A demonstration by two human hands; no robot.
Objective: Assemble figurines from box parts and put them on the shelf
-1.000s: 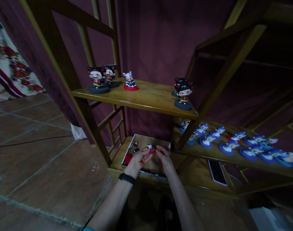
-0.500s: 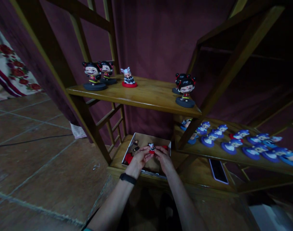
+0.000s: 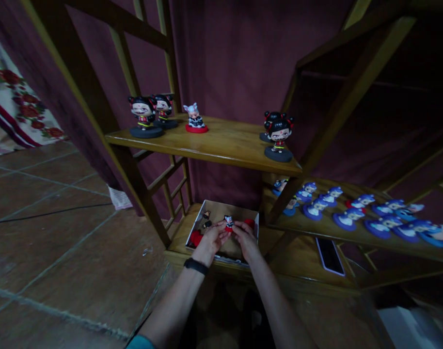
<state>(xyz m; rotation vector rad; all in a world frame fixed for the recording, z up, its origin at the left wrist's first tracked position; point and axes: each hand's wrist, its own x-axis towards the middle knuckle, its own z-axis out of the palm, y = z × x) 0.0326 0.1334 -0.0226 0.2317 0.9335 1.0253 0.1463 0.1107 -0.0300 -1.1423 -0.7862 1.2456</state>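
Between my two hands is a small figurine [image 3: 228, 221] with a pale head, a black and white outfit and a red base. My left hand [image 3: 214, 237] grips its base from the left, and my right hand [image 3: 244, 236] pinches it from the right. Both hands are over a shallow cardboard box [image 3: 239, 211] on the bottom shelf. Inside the box lie a small dark figure [image 3: 206, 214], another dark piece [image 3: 206, 224] and red pieces [image 3: 196, 238]; my hands hide part of the box. A similar pale figurine [image 3: 195, 118] on a red base stands on the shelf above.
On the upper shelf [image 3: 221, 140], black-haired figurines stand in pairs at the left [image 3: 143, 116] and the right [image 3: 278, 138]. Several blue-haired figurines [image 3: 348, 218] fill the lower right shelf. Below them lies a phone [image 3: 329, 256]. A slanted wooden post [image 3: 134, 194] rises at the left.
The view has shifted very slightly. Both hands still hold the figurine over the box, and it appears a little more upright.
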